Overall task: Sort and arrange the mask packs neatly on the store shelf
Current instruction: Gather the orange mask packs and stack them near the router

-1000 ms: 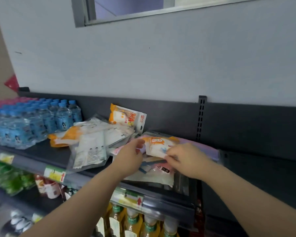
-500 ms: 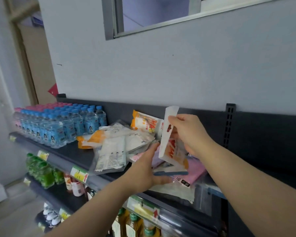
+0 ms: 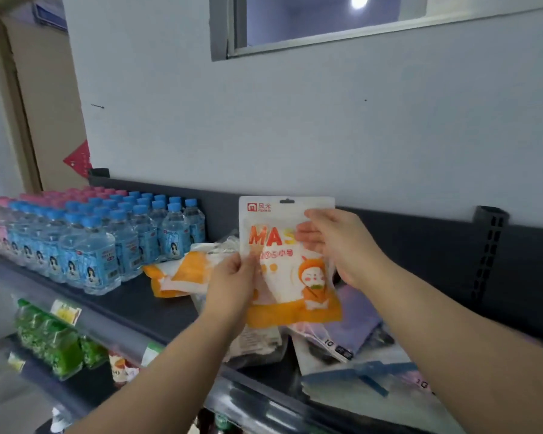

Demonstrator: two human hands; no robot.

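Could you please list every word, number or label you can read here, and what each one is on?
"MAS", rest hidden by the right hand: held mask pack.
"风米": same pack's top corner.
"10": flat mask pack on the shelf.
Water bottle labels and shelf price tags: too blurred to read.

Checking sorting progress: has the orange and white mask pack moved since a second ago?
Yes. The mask pack has risen off the pile to upright before the shelf's back panel, held by left hand and right hand.
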